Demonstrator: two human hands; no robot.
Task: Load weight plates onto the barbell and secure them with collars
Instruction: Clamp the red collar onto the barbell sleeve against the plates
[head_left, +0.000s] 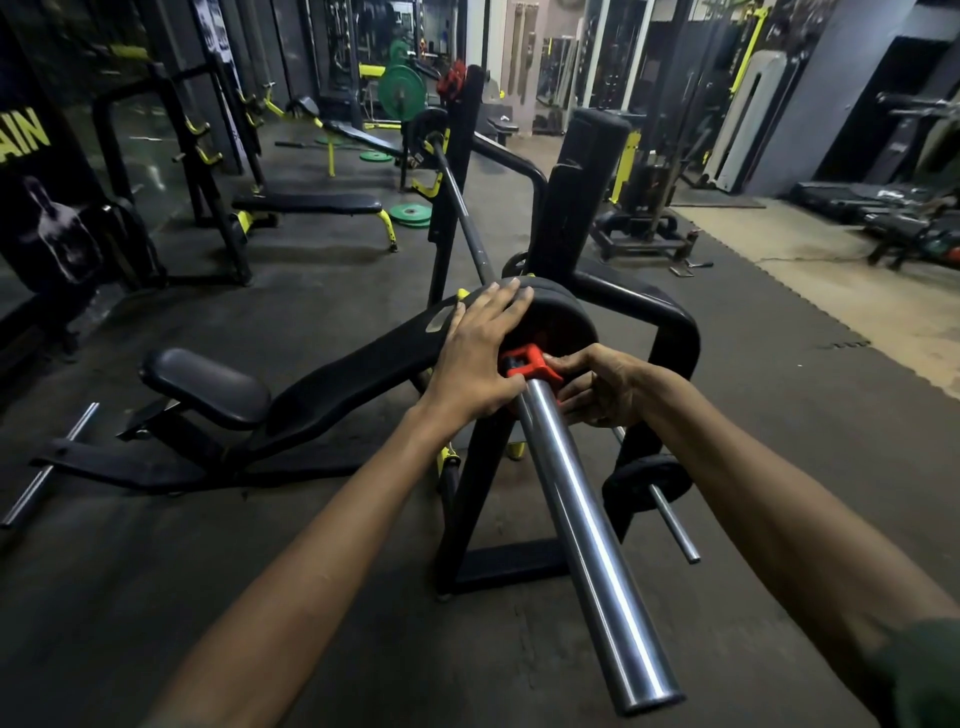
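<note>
Gym, no question: barbell (587, 499) on a rack (587, 208) at 6 o'clock, padded benches (306, 203) at 9 and 10, green plates (401, 91) at 12, treadmills (841, 200) at 2, rubber mats (727, 364) all over the floor.

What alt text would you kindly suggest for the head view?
The right hand grips a red collar on the bar, next to a black plate that the left hand rests on. A black bench stands to the left in a dim gym.
</note>
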